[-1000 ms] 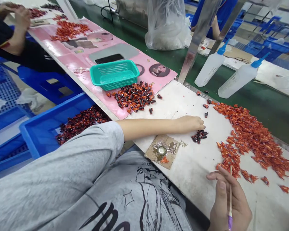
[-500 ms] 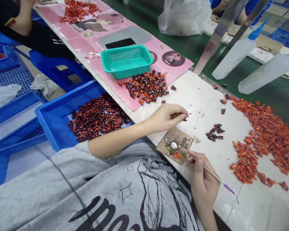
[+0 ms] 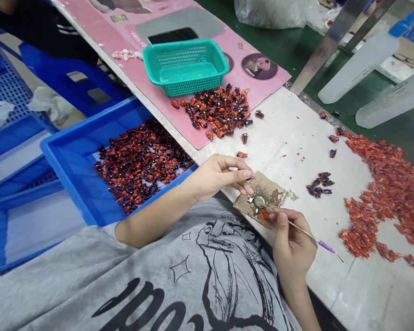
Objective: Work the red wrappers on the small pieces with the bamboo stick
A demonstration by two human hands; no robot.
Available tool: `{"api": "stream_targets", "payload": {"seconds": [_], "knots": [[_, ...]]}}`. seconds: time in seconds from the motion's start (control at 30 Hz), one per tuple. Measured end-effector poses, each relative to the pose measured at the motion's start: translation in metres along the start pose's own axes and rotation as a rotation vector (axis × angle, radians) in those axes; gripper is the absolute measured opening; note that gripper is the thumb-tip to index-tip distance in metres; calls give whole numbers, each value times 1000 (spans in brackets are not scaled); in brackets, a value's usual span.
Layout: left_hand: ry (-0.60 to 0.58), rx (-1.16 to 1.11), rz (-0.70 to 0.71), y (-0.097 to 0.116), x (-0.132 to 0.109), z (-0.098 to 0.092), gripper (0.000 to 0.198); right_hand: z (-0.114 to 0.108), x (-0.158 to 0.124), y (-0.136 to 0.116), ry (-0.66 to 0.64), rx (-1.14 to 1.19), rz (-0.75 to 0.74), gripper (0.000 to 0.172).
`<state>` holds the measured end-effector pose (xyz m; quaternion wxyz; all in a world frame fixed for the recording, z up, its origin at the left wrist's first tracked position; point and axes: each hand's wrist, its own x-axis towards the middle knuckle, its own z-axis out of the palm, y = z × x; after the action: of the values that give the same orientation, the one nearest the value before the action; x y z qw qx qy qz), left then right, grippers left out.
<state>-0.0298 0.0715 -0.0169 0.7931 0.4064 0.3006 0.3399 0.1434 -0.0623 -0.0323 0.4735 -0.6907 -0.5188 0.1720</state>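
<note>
Two hands at stained cardboard square (image 3: pixel 267 189) on white tabletop (image 3: pixel 296 138): right hand (image 3: pixel 291 234), fingers closed on thin wooden stick (image 3: pixel 298 227), tip near round metal disc (image 3: pixel 259 201); left hand (image 3: pixel 217 177), fingers half curled just beside cardboard – any small held piece cannot tell. Blue crate (image 3: pixel 69 156) of dark-and-orange pieces (image 3: pixel 141 165) left – loose orange pieces (image 3: pixel 389 193) right.
</note>
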Motion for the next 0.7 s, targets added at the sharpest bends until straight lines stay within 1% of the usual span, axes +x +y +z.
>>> {"api": "stream_targets", "payload": {"seconds": [0.2,0.3,0.4,0.5,0.7], "knots": [[34,2,110,-2,1,-1,41,3,3,0,14,-10,-13,31],[38,-6,89,-5,3,-4,43,3,4,2,-6,-23,-6,32],[18,-26,48,-9,4,-6,48,3,6,2,-19,-29,1,34],[19,-34,57,-12,5,-8,51,2,7,1,-18,-31,12,35],[69,-15,76,-14,5,-10,50,2,9,-1,-21,-21,29,38]]}}
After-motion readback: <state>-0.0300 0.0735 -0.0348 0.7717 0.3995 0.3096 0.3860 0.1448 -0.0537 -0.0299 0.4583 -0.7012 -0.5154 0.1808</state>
